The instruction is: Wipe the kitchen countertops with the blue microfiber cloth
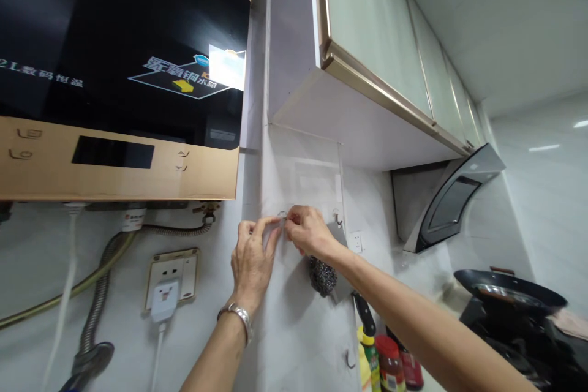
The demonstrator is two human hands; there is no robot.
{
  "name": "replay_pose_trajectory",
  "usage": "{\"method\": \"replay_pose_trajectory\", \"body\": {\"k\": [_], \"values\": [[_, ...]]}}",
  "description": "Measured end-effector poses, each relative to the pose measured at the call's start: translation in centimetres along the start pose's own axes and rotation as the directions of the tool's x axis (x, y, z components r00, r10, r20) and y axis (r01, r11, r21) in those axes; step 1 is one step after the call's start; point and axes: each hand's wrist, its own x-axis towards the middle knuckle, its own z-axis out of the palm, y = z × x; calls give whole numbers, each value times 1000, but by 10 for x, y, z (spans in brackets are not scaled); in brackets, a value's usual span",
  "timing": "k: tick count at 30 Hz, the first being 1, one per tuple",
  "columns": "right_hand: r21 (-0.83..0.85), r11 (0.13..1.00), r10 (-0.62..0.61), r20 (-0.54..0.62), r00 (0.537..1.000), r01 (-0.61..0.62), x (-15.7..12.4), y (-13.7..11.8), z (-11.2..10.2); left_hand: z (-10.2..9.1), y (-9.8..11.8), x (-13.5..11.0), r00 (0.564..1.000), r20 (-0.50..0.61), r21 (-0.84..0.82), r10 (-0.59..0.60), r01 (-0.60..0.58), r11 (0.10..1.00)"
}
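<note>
Against the white wall panel, both hands meet at a small clear adhesive wall hook, mostly covered by fingers. My left hand, with a silver watch or bracelet at the wrist, pinches its left side between thumb and index finger. From the right, my right hand has its fingers curled and pressed together at the hook's other edge; its fingertips are partly hidden. Below my right wrist hangs a steel wool scrubber. A flat grey piece hangs from another wall hook, partly behind my forearm.
On the left is a wall-mounted water heater, with hoses and a plugged socket beneath. A wall cabinet overhangs the panel. Further right are a range hood, a wok, a black knife handle and a red-lidded jar.
</note>
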Motion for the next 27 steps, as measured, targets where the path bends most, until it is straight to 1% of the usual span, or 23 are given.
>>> {"method": "replay_pose_trajectory", "body": {"k": [1,2,3,4,6,8,9,11,13,15,18,21,24,27], "values": [[30,999,44,35,998,-45,0,-2,-1,0,0,0,1000,0,1,-1,1,1000],[26,998,61,38,997,-62,-1,-3,0,0,0,0,1000,2,1,-4,4,1000],[-17,999,47,4,999,-47,-1,-4,2,0,1,0,1000,6,-3,-3,3,1000],[-92,996,6,-47,999,-10,-2,-4,5,0,1,0,1000,9,-9,-2,2,1000],[-278,959,-101,-125,987,63,-2,-3,12,0,1,0,1000,11,-20,-6,6,1000],[-393,915,-165,-143,976,97,-2,0,18,0,1,1,1000,8,-30,-5,6,1000],[-400,910,-178,-142,974,108,-2,2,18,0,1,1,1000,7,-36,-4,4,999],[-333,931,-201,-124,972,150,-2,5,15,0,0,2,1000,2,-42,5,-5,999],[-201,959,-219,-84,972,198,-2,9,9,-1,0,2,1000,1,-40,11,-11,999],[-46,975,-218,-16,976,217,-2,14,4,-3,0,1,1000,10,-34,6,-5,999],[172,964,-210,36,977,201,-2,23,5,-6,1,1,1000,29,-26,-7,8,1000],[348,924,-175,12,984,160,-2,30,14,-9,1,1,999,42,13,-5,4,1000],[445,887,-141,2,990,125,-2,34,20,-10,0,2,998,30,92,56,-59,994],[470,870,-167,-3,986,149,-1,36,21,-12,-1,4,992,28,203,123,-126,971]]}}
